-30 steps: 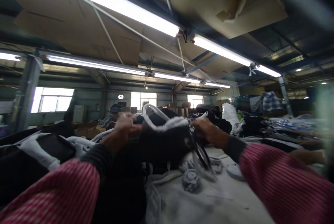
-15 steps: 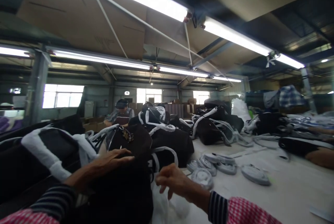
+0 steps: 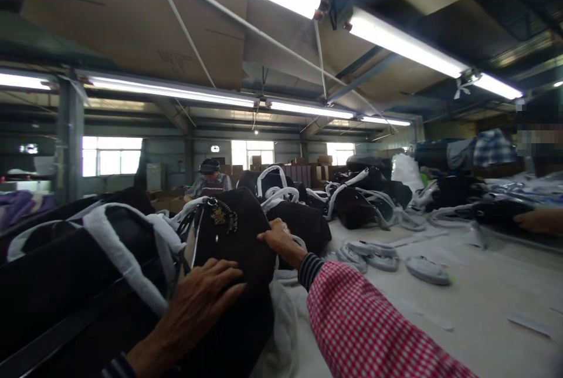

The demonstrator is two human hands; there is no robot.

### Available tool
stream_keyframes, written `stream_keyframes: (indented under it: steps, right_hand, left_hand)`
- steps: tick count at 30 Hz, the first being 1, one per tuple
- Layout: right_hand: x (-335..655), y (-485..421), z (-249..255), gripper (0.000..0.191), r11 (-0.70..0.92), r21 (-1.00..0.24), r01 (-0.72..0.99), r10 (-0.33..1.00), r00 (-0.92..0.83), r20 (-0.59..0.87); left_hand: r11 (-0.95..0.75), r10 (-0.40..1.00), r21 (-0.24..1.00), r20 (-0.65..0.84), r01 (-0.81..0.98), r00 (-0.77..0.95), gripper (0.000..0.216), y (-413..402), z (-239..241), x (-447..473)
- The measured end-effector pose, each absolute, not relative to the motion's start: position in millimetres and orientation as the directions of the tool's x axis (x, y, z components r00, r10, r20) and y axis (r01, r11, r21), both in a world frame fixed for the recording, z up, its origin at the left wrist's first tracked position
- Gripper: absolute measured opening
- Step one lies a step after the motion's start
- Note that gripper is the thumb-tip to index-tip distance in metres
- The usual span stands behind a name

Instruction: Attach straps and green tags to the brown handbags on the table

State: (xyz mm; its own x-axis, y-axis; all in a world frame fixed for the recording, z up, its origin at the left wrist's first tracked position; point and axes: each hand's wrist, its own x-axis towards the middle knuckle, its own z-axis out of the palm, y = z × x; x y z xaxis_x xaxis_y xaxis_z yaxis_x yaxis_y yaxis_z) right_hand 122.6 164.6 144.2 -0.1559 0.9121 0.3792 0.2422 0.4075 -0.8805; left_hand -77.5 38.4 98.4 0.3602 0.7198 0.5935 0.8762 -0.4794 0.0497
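Note:
A black handbag [image 3: 246, 213] stands in front of me, with a gold charm [image 3: 219, 215] and a dark strap hanging near its top. My left hand [image 3: 204, 296] lies flat on the bag's front, its fingers stretched out. At the bag's right edge, my right hand [image 3: 284, 243] has its fingers closed on the black fabric. More black bags lie at the left, and one has a handle wrapped in white padding [image 3: 118, 249]. Clear plastic [image 3: 281, 331] lies beneath the bag's right side.
Coiled grey-white straps [image 3: 426, 270] lie on the pale table [image 3: 396, 319] to the right. Wrapped black bags [image 3: 352, 208] are piled farther back. A co-worker's hand [image 3: 541, 221] touches a black piece at the far right. Another person [image 3: 211, 181] is behind the pile.
My right hand has moved up and away from me onto the bag's right edge. The bag's top stands higher and fuller. My left hand has shifted down along its front.

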Motion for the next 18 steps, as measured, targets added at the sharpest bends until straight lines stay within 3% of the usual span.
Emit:
stream_keyframes:
  steps: [4, 8, 10, 14, 16, 18]
  right_hand:
    - [137, 153, 155, 0.005, 0.454, -0.865, 0.214, 0.889, -0.051, 0.455]
    - [183, 134, 184, 0.020, 0.492, -0.863, 0.118, 0.869, -0.012, 0.494]
    - [215, 117, 198, 0.029, 0.503, -0.861, 0.072, 0.864, -0.013, 0.504]
    - [282, 74, 207, 0.038, 0.505, -0.863, -0.001, 0.863, -0.008, 0.505]
    - [312, 53, 202, 0.041, 0.495, -0.868, -0.032, 0.868, 0.056, 0.493]
    - [339, 36, 196, 0.043, 0.503, -0.864, -0.025, 0.858, 0.133, 0.496]
  left_hand:
    - [-0.343, 0.577, 0.288, 0.816, 0.894, -0.041, 0.043, 37, 86, -108]
    - [-0.205, 0.591, 0.574, 0.718, 0.793, -0.367, 0.052, 39, 78, -135]
    - [-0.130, 0.681, 0.519, 0.666, 0.845, -0.304, 0.045, 39, 80, -140]
    - [-0.186, 0.813, 0.127, 0.578, 0.974, 0.079, 0.045, 36, 92, -125]
    - [-0.290, 0.817, 0.127, 0.550, 0.948, 0.176, 0.044, 29, 104, -103]
    - [-0.414, 0.807, 0.213, 0.536, 0.885, 0.249, 0.042, 20, 117, -71]
